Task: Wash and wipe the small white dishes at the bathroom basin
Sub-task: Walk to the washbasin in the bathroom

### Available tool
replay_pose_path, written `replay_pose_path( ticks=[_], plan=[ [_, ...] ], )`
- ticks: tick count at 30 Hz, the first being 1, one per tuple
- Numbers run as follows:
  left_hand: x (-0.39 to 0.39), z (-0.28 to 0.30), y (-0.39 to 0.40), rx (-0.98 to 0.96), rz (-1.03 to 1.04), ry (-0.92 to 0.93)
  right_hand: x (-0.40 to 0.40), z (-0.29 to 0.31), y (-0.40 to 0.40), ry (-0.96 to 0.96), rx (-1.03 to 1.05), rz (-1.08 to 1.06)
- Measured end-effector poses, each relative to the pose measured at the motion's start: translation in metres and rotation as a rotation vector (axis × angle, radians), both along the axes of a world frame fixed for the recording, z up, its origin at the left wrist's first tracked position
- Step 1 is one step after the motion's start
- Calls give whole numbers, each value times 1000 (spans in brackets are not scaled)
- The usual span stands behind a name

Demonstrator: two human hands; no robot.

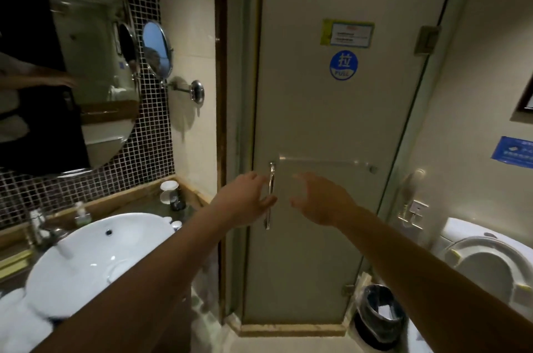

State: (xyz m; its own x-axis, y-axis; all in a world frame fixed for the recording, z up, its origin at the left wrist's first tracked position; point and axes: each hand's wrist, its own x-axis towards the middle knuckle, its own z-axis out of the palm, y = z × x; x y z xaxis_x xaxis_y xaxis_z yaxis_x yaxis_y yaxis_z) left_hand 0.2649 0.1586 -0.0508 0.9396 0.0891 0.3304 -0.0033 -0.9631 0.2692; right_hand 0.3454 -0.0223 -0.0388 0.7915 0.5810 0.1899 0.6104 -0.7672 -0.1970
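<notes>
Both my arms reach forward toward a frosted glass shower door. My left hand (245,199) is open, fingers spread, right by the door's vertical metal handle (270,197). My right hand (320,199) is open too, a little to the right of the handle, holding nothing. The white oval basin (95,254) sits at lower left with its chrome tap (46,231). A small white dish (121,269) lies inside the basin near its front. Small white cups (168,192) stand on the counter's far corner, and small white pieces (174,224) sit by the basin's right rim.
White towels (17,321) lie at the bottom left. A round wall mirror (157,48) on an arm juts out above the counter. A toilet (487,263) stands at right, with a black-lined bin (380,315) on the floor beside the door.
</notes>
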Motion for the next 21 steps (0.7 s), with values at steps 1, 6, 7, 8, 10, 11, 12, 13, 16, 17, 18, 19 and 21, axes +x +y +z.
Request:
replay_pose_path(
  ticks=[1, 6, 7, 8, 10, 11, 12, 13, 16, 17, 18, 19, 21],
  plan=[
    [2, 0, 9, 2, 12, 8, 6, -2, 11, 5, 1, 19],
    [15, 1, 62, 6, 66, -21, 32, -5, 70, 46, 27, 127],
    [18, 1, 72, 11, 70, -27, 35, -7, 80, 50, 43, 145],
    [21, 1, 81, 13, 78, -33, 39, -7, 90, 50, 62, 156],
    [26, 2, 97, -3, 108, -31, 45, -8, 106, 45, 71, 171],
    [28, 2, 104, -6, 123, -25, 48, -7, 114, 41, 60, 183],
    [30, 2, 109, -3, 135, -17, 52, -7, 121, 37, 49, 199],
    [32, 2, 114, 2, 149, -11, 55, -6, 128, 31, 43, 218],
    [37, 4, 131, -9, 206, -25, 64, -1, 151, 5, 49, 277],
    [36, 4, 136, -17, 225, -32, 67, 0, 160, -2, 38, 296],
    [36, 3, 140, -24, 242, -39, 69, -1, 168, -12, 26, 318],
    [35, 1, 145, -26, 258, -44, 71, -2, 177, -23, 21, 340],
    [32, -4, 158, -23, 295, -35, 74, -4, 197, -21, 35, 373]
  ],
)
